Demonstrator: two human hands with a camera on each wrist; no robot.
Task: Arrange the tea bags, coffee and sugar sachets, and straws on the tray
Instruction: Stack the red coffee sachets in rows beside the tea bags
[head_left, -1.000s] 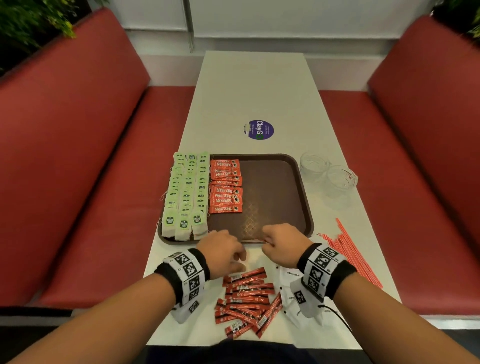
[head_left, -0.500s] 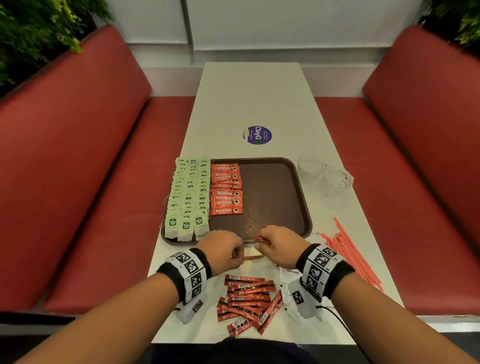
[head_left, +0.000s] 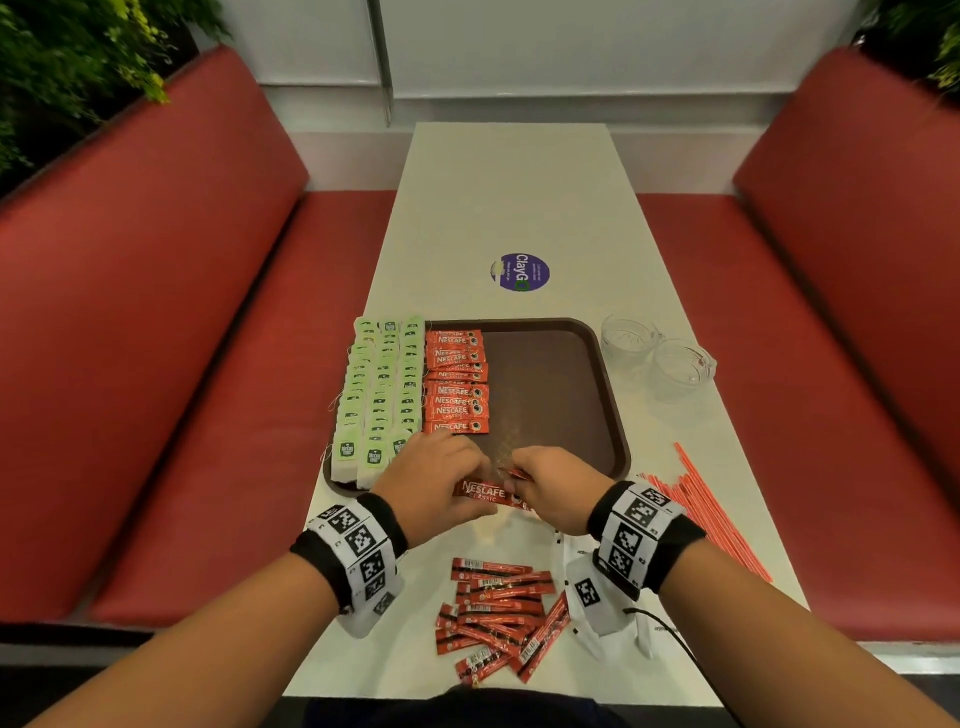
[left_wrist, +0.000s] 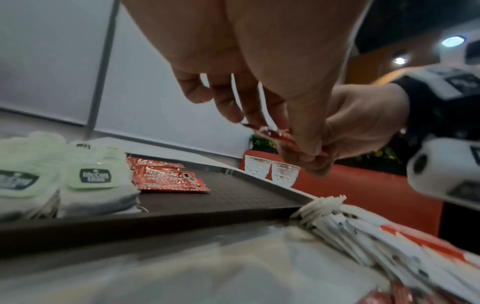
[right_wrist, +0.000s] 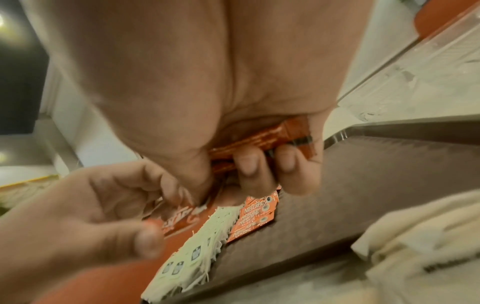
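Both hands pinch one coffee sachet (head_left: 485, 492) at lower centre frame, long axis left-right: left hand (head_left: 434, 486) on its left end, right hand (head_left: 553, 488) also clutching spares. Tray (head_left: 605, 395) column's open slot just above.

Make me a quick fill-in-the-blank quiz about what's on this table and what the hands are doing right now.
1. Both hands, left hand and right hand, hold red ____ coffee sachets.
2. The green-tagged tea bags line the tray's ____ side.
3. The red straws lie on the ____, off the tray.
4. Two clear ____ cups stand right of the tray.

Answers: Nescafe; left; table; glass
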